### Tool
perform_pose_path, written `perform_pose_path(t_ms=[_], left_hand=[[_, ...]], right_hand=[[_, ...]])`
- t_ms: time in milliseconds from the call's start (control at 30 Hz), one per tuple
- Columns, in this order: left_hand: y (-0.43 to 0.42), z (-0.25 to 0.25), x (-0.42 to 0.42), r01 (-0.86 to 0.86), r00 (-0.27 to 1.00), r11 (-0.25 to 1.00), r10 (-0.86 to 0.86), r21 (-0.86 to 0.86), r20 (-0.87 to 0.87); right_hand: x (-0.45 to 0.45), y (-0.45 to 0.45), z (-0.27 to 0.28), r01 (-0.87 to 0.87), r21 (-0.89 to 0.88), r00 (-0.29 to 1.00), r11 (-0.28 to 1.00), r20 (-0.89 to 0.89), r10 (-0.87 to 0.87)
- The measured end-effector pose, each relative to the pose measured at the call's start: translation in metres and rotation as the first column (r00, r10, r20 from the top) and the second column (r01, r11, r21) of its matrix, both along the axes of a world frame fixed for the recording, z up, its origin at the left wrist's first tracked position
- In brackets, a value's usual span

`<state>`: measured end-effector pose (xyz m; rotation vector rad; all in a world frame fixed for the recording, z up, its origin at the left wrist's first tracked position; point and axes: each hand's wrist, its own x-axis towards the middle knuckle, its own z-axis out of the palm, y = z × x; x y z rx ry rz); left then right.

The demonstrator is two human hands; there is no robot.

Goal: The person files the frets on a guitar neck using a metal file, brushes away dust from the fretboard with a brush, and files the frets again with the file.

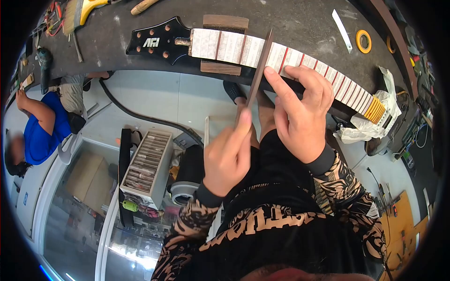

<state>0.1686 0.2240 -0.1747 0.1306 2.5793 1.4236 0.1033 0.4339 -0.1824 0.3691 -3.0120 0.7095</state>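
- Guitar neck [230, 47] lies on the counter [300, 16], its headstock [161, 36] toward 11 o'clock, far end toward 2; pale strips cover the fretboard.
- Left hand [224, 161]: grip narrow, closed on the near end of a slim file [261, 70] (butt hidden by the fingers); tip points between 12 and 1.
- Right hand [303, 100]: grip empty, fingers spread, tips at the neck's near edge, index beside the file.
- Step, my reading: filing across the neck; a stroke calls for steady, light guidance.
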Motion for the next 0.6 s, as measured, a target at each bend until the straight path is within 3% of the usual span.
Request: perform_pose_path(t_ms=[133,267,333,433,467,533,600], left_hand=[[0.038,-0.021,-0.076,-0.057,0.990,0.996,0.065,0.063,-0.129],[0.013,-0.018,-0.020,-0.021,0.995,0.998,0.027,0.063,-0.096],[-0.012,-0.008,0.035,0.021,0.995,1.000,-0.020,-0.009,0.093],[-0.010,0.002,0.022,0.011,0.996,1.000,-0.011,0.009,0.086],[0.003,-0.009,0.002,-0.033,0.998,0.997,0.036,0.072,-0.047],[0.036,-0.010,-0.071,-0.058,0.998,0.996,0.058,0.068,-0.001],[0.039,-0.022,-0.077,-0.050,0.987,0.997,0.057,0.054,-0.150]], right_hand=[[0.001,-0.001,0.001,0.007,0.007,1.000,1.000,0.008,-0.007],[0.002,-0.002,-0.001,0.005,-0.007,1.000,1.000,-0.014,-0.005],[0.002,-0.001,-0.001,0.003,-0.003,1.000,1.000,-0.021,-0.003],[0.003,0.000,-0.004,0.002,-0.002,1.000,1.000,-0.029,-0.002],[0.002,0.000,-0.003,0.008,-0.002,1.000,1.000,-0.022,-0.008],[0.003,-0.002,-0.001,0.016,0.007,1.000,1.000,-0.011,-0.016],[0.003,-0.001,0.000,0.009,0.020,1.000,1.000,-0.004,-0.009]])
